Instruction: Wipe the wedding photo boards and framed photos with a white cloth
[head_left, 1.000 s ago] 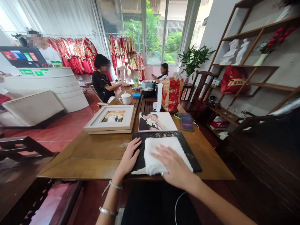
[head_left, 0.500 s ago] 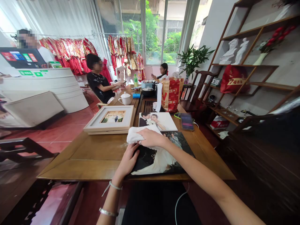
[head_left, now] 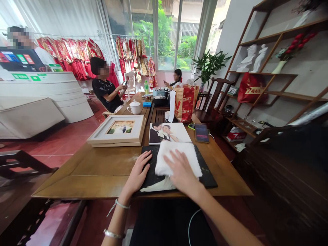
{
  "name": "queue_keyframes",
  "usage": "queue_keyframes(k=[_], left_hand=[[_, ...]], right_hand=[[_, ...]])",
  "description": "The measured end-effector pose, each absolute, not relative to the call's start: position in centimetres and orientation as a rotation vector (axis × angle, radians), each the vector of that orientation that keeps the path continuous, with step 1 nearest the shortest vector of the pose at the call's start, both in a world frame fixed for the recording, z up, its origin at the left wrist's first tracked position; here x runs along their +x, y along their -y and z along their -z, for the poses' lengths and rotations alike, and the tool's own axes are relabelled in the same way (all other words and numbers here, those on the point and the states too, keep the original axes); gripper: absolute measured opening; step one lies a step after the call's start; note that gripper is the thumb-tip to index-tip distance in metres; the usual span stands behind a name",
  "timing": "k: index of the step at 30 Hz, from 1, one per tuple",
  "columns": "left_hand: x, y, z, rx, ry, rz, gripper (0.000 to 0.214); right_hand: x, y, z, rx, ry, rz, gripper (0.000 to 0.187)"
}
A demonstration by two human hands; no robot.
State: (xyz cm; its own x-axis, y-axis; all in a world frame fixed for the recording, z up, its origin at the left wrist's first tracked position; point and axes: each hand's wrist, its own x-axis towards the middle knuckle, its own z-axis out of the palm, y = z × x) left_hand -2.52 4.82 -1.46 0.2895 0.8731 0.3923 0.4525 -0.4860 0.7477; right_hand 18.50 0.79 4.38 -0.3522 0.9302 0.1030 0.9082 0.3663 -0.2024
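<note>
A dark wedding photo panel [head_left: 210, 179] lies flat near the front edge of the wooden table. Spread over its middle is a white cloth [head_left: 164, 160], which hides most of the picture. My right hand [head_left: 180, 169] rests flat on this cloth with its fingers apart, pressing rather than gripping it. At the panel's left edge, my left hand [head_left: 139, 172] lies with fingers stretched out and holds nothing. Just behind the panel is a second, lighter photo print [head_left: 179, 133] of a couple.
Stacked picture frames [head_left: 115, 131] stand left on the table [head_left: 102, 171]. Farther back are a white lidded mug [head_left: 135, 107], a red paper bag [head_left: 186, 104] and a phone [head_left: 202, 133] on a cable. Two people sit beyond; another is behind the counter [head_left: 51, 90].
My right hand has brought the cloth from the panel's upper left to its middle, and its fingers have spread flat. My left hand stays at the left edge. The view has shifted slightly.
</note>
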Motion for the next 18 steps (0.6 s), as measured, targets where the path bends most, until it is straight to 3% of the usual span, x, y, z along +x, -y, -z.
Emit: queue_keyframes(k=[6,11,18], left_hand=[[-2.6,-4.8,1.5,2.062,-1.163,-1.095,0.038],[-2.5,-4.7,1.4,2.070,-1.190,-1.096,0.038],[-2.5,-4.7,1.3,2.069,-1.192,-1.071,0.038]], right_hand=[[18.3,5.8,-3.3,-1.219,2.576,-0.465,0.081],[22.8,2.2,-3.4,-1.518,2.422,-0.345,0.084],[24.5,-5.5,-4.1,-1.884,2.224,-0.145,0.065]])
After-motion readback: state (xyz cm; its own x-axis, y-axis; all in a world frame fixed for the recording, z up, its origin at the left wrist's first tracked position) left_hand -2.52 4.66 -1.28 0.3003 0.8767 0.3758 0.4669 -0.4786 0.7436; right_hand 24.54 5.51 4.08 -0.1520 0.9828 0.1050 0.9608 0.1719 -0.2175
